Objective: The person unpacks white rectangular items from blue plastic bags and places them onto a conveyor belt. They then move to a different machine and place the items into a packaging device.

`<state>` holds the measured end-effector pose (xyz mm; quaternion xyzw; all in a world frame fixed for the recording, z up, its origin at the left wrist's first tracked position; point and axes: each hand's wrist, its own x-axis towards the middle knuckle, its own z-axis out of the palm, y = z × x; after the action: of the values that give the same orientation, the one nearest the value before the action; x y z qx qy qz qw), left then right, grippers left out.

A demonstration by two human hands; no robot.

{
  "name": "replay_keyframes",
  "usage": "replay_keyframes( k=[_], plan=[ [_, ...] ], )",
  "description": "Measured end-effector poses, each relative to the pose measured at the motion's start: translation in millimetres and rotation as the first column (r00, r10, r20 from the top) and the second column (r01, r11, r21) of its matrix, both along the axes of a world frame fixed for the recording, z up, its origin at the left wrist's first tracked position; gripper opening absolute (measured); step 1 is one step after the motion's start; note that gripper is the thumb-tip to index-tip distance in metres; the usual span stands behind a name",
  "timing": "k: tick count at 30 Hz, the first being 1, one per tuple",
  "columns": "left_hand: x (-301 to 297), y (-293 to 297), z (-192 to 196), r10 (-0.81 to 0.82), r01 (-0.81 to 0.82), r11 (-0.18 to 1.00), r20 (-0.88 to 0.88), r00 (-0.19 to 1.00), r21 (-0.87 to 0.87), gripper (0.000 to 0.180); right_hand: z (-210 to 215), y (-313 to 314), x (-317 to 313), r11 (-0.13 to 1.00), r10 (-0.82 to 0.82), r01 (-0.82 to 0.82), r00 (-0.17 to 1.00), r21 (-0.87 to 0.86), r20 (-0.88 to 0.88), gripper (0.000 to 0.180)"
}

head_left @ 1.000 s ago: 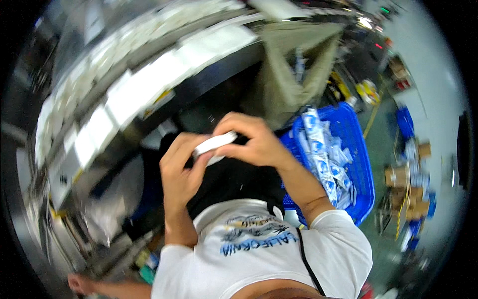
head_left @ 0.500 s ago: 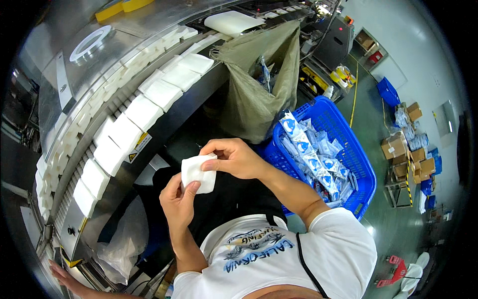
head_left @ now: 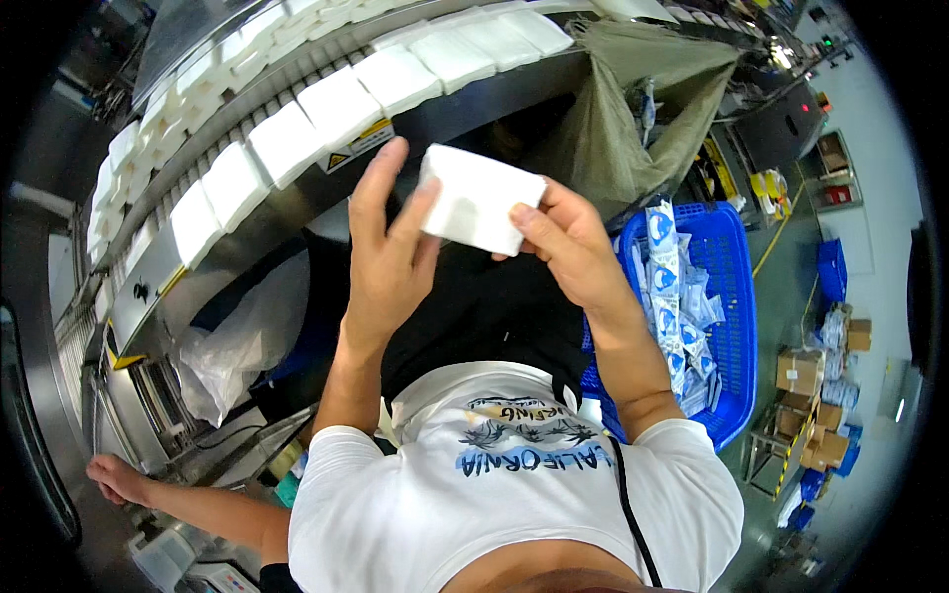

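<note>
In front of my body, my right hand (head_left: 573, 242) pinches a folded white wipe (head_left: 479, 193) at its right end, thumb on the upper face. The wipe looks flat, rectangular and soft, and is held slightly tilted. My left hand (head_left: 388, 237) is at its left end with fingers raised and apart; the fingertips blur a little, and I cannot tell whether one touches the edge. Beyond my hands, a row of similar white wipe stacks (head_left: 331, 107) lies along the front of a curved roller conveyor (head_left: 282, 99).
A blue basket (head_left: 736, 326) of blue-and-white packets (head_left: 667, 287) stands at my right. Behind it hangs an open olive sack (head_left: 633, 128). A clear plastic bag (head_left: 247, 336) hangs below the conveyor at left. Another person's hand (head_left: 119, 479) rests at the far left. Cardboard boxes (head_left: 801, 371) stand far right.
My left hand has let go of the wipe and its fingers have spread. The right hand still holds the wipe, now wider and flatter in view. The whole view has shifted and turned.
</note>
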<state>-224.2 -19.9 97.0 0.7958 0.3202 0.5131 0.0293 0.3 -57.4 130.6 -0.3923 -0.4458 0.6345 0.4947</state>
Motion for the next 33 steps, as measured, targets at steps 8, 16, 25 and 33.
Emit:
replay_keyframes(
  k=[8, 16, 25, 33],
  plan=[
    [-25, -22, -20, -0.087, 0.776, 0.482, 0.86, 0.503, -0.406, 0.075, -7, 15, -3, 0.981, 0.189, -0.193, 0.977, 0.03, 0.102, 0.041],
    [-21, -23, 1, 0.087, 0.57, 0.567, 0.731, 0.677, -0.595, 0.03, -5, 24, -24, 0.979, 0.184, -0.194, 0.974, 0.064, 0.134, 0.036],
    [-27, -10, 5, 0.159, 0.387, 0.763, 0.731, 0.664, -0.517, 0.032, 21, 66, -38, 0.951, 0.27, -0.293, 0.942, 0.095, 0.199, 0.037],
    [-12, 3, -35, 0.055, 0.574, 0.627, 0.765, 0.642, -0.527, 0.059, 97, 186, 60, 0.981, -0.059, -0.059, 0.815, 0.185, 0.577, 0.023]
  ],
)
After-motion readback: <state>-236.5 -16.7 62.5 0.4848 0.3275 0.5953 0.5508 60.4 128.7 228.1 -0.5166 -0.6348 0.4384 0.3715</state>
